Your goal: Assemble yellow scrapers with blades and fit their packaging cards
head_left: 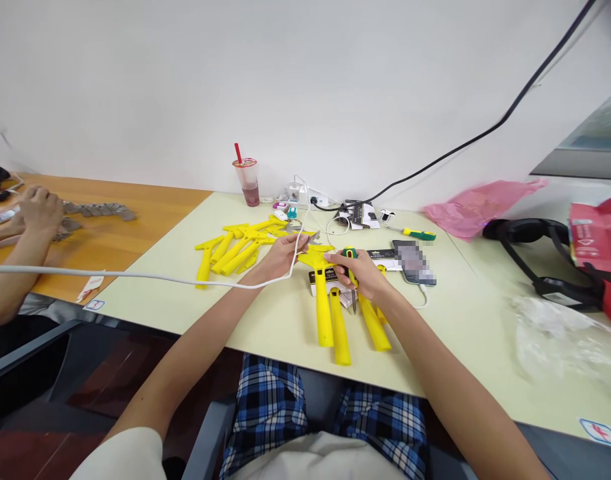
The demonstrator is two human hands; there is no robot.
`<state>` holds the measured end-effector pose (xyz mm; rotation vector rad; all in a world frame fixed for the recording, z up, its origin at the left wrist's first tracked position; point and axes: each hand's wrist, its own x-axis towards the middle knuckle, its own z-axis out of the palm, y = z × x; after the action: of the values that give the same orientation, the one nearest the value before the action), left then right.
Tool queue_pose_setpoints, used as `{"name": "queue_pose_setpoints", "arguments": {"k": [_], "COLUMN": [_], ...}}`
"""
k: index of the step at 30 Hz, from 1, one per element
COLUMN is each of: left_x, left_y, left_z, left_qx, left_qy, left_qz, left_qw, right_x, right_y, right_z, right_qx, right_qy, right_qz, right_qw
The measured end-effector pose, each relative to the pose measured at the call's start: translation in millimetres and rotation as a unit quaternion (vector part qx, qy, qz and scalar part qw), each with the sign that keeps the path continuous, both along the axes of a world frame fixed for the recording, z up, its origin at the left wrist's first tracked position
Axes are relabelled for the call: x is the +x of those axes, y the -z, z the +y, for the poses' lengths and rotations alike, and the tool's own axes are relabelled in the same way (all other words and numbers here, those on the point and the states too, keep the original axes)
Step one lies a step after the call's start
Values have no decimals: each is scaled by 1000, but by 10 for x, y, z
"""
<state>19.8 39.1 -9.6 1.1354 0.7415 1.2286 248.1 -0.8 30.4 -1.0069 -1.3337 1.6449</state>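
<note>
Pale tabletop (pixel 465 333) underneath, a yellow scraper (pixel 323 310) sits between left hand (pixel 281 257), pinching metal piece (pixel 313 238), and right hand (pixel 366 272), clasping a screwdriver (pixel 350 253).

A clear cup (pixel 252 180) of reddish drink with a red straw (pixel 238 153) stands upright near the white wall (pixel 185 87). To its right, a white charger (pixel 294 192) sits at the back of the cream bench (pixel 465 347), and a thick black cable (pixel 440 160) slants up across the wall. A phone (pixel 410 257), its screen blurred, lies with a white lead at its near end. Farther right are a crumpled pink plastic bag (pixel 478 208), black strapped headgear (pixel 523 231), a red-and-pink package (pixel 598 230) and a clear plastic bag (pixel 560 337). On the adjoining orange wooden bench (pixel 158 200) lies a grey segmented object (pixel 98 210).
</note>
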Motion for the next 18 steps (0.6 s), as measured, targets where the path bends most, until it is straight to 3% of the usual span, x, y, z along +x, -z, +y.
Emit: {"name": "queue_pose_setpoints", "arguments": {"k": [6, 18], "left_x": [103, 213], "left_y": [19, 59], "left_z": [-67, -72], "left_qx": [55, 50], "left_qy": [-18, -131], "left_qz": [73, 91], "left_qw": [996, 986], "right_x": [-36, -47], "right_y": [67, 154], "right_z": [35, 84], "right_qx": [-35, -49], "right_qy": [36, 49], "right_qz": [32, 58], "right_qw": [998, 996]}}
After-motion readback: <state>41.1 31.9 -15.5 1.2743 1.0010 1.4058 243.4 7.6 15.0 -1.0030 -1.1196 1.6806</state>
